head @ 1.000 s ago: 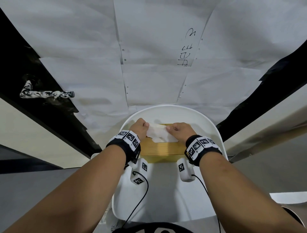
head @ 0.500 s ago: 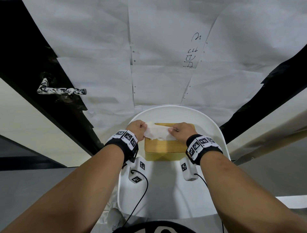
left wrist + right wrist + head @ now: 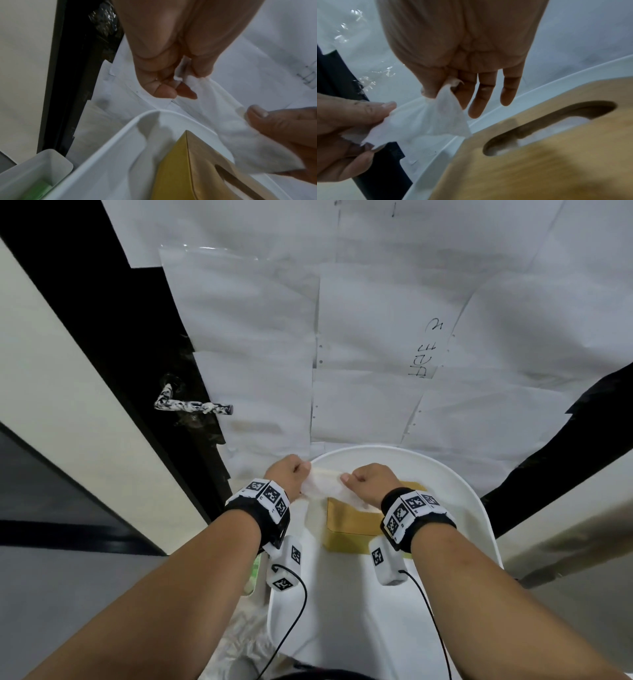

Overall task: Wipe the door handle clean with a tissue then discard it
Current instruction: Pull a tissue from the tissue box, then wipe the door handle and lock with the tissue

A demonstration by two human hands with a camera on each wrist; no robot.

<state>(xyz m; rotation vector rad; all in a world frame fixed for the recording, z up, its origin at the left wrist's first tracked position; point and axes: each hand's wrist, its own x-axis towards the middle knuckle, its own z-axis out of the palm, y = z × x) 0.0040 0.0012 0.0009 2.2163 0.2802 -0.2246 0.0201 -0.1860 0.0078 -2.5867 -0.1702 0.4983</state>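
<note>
A white tissue (image 3: 323, 486) is stretched between both hands above the yellow tissue box (image 3: 352, 523). My left hand (image 3: 286, 474) pinches its left end, with the tissue (image 3: 223, 115) running from the thumb and fingers (image 3: 185, 93). My right hand (image 3: 371, 482) pinches the right end of the tissue (image 3: 423, 124) between thumb and forefinger, the other fingers (image 3: 508, 93) hanging straight. The door handle (image 3: 191, 405), smeared black and white, sticks out of the black door strip at the left, apart from both hands.
The tissue box (image 3: 539, 155) sits in a white tray (image 3: 462, 494) on a chair-like seat. White paper sheets (image 3: 376, 337) cover the door. A small white bin (image 3: 34, 173) with something green inside stands left of the tray.
The tissue has been lifted clear of the box and pulled out between both hands. Both hands and the view have shifted left and up, bringing the door handle closer to centre.
</note>
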